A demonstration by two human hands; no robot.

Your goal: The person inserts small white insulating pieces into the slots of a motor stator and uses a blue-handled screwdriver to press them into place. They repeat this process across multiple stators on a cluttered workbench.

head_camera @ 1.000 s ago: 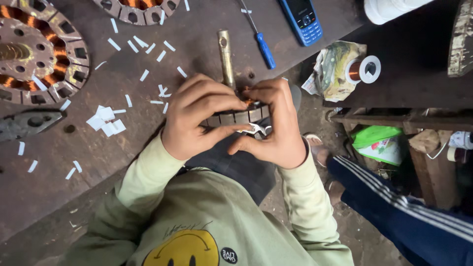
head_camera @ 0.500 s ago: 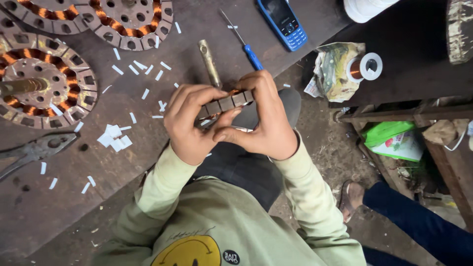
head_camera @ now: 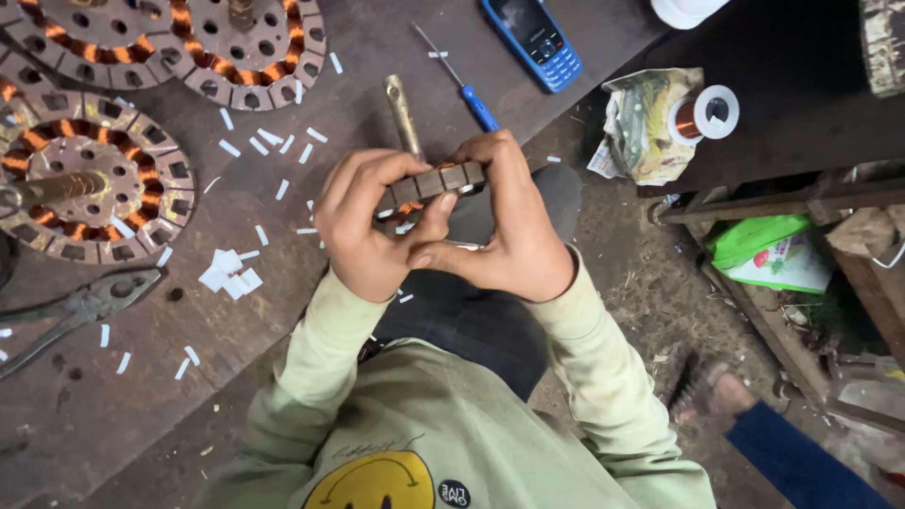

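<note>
overhead, head view: both hands clamp a dark slotted metal stator core [head_camera: 432, 184], its long axis running fingertip to fingertip. left hand [head_camera: 370, 231] fingers curled shut over its near-left end; right hand [head_camera: 509, 231] closed on the right end, equally near. beyond the fingertips: brown wooden bench [head_camera: 283, 245], white paper slips [head_camera: 231, 273], copper-wound stator discs [head_camera: 90, 184].

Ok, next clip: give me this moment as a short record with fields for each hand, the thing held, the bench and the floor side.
left hand: left hand grips the left end of the stator core
right hand: right hand grips its right end, fingers over the top
held thing: dark slotted metal piece, held above the lap
bench: wooden bench with wound stators, pliers, blue screwdriver, blue phone, white paper slips
floor side: copper wire spool, green packet
</note>
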